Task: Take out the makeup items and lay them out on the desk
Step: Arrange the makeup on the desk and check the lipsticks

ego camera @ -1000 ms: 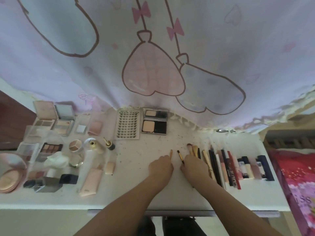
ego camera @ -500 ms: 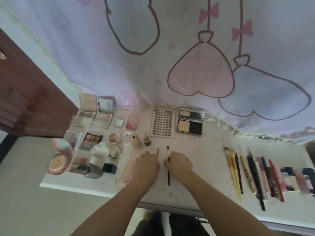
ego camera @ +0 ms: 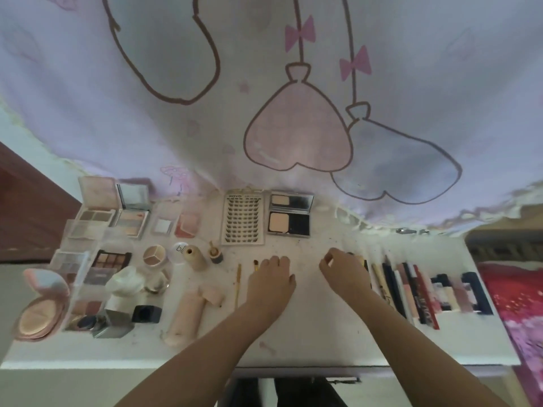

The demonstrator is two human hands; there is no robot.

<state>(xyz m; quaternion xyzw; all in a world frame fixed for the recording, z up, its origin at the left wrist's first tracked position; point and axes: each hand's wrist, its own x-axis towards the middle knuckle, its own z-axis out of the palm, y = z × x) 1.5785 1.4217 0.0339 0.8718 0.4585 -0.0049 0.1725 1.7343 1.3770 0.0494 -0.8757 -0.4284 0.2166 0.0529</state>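
Observation:
My left hand lies with curled fingers over a small dark brush; only the brush's tip shows past the knuckles. A thin gold brush lies free just left of it. My right hand curls its fingers round the leftmost makeup brushes of a row of pencils, lipsticks and tubes on the white desk. Open palettes and a powder compact lie further back.
A lash tray, small bottles and a pink tube crowd the desk's left half. A round cushion compact overhangs the left edge. A printed curtain hangs behind; red bedding lies at right.
My right hand has let go of the dark brush and moved right to the brush row. My left hand has left the gold brush and shifted onto the dark brush.

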